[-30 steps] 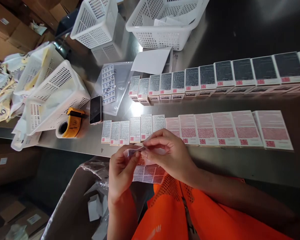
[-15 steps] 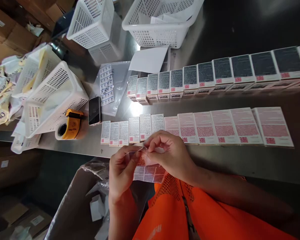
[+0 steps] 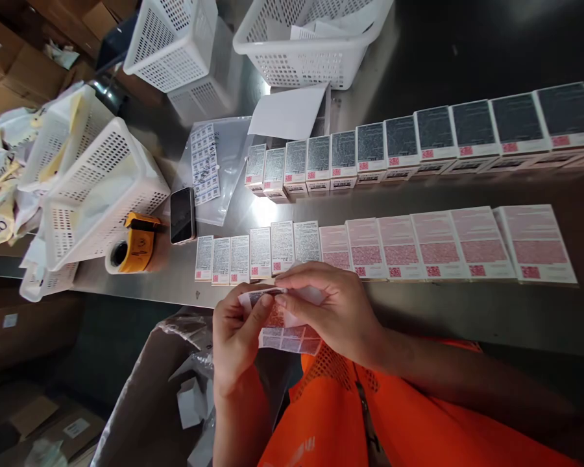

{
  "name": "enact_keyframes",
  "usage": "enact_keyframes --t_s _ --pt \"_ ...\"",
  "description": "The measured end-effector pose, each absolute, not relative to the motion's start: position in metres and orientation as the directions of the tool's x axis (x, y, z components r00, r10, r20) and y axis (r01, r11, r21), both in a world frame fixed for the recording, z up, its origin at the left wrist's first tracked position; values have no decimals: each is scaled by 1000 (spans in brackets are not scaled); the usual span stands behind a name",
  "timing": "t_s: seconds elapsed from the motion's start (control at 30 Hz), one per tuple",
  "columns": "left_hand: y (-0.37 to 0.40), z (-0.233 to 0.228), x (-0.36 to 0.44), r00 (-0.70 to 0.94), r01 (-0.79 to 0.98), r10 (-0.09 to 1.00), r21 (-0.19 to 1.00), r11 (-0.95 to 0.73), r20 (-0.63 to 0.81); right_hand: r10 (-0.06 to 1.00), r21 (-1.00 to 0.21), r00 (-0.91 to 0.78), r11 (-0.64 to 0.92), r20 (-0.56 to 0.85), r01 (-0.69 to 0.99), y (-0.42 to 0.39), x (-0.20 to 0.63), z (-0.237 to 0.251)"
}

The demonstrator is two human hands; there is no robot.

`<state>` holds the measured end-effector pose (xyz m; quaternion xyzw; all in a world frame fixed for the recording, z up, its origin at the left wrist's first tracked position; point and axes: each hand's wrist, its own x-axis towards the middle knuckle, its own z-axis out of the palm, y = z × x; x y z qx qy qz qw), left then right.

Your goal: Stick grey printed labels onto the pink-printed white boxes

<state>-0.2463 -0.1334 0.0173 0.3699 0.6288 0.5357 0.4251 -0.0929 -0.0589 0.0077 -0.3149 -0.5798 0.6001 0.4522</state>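
Note:
My left hand [image 3: 238, 340] pinches the upper left part of a sheet of stickers [image 3: 289, 339], thumb on top. Printed squares in grey and reddish tones show on its lower part. From the other side, the thumb and fingers of my right hand [image 3: 338, 308] are closed on the sheet's upper edge, close to my left thumb. The fingers hide much of the sheet. Just beyond my hands stands a near row of small boxes, some white [image 3: 260, 251] and some pink [image 3: 399, 246], each with a red code square.
Dark-topped boxes [image 3: 370, 146] form a farther row. To the left are a phone [image 3: 182, 215], an orange tape dispenser [image 3: 140, 243], a label sheet [image 3: 205, 162] on a plastic bag and white baskets [image 3: 102, 194]. Another basket [image 3: 304, 61] holds papers. Below the table edge, a lined bin [image 3: 141, 389] holds scraps.
My right fingers have straightened somewhat and come down flatter against the sheet's upper edge. The sheet's upper left corner now shows more. The boxes have stayed in place.

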Motion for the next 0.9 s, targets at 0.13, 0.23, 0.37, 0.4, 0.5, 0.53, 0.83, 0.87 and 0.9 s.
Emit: enact_keyframes --t_s 0.13,0.23,0.37,0.4,0.5,0.53,0.83,0.87,0.9 --pt "-131 19 -243 -373 0 916 987 159 -148 908 -975 -389 80 157 -207 -59 -94 7" --pt "-130 19 -242 -385 9 912 987 160 -144 896 -970 -417 52 151 -238 -57 -94 7" --pt "-130 18 -242 -395 14 907 986 167 -148 882 -959 -443 33 160 -280 -57 -94 3" --pt "-130 19 -242 -397 23 907 986 165 -142 881 -959 -447 25 154 -281 -57 -95 2" --pt "-129 21 -241 -405 80 908 985 154 -109 908 -954 -414 -62 68 -292 -60 -96 -1" --pt "-129 21 -240 -409 96 907 984 149 -98 918 -944 -395 -106 27 -312 -61 -97 -3" --pt "-128 19 -237 -470 73 877 987 147 -96 940 -945 -209 219 271 -242 -65 -101 -5" --pt "-128 19 -237 -476 55 873 987 148 -104 918 -926 -182 312 352 -215 -65 -101 -6" --pt "-129 20 -236 -479 31 870 988 150 -117 889 -898 -168 395 427 -191 -66 -102 -7"
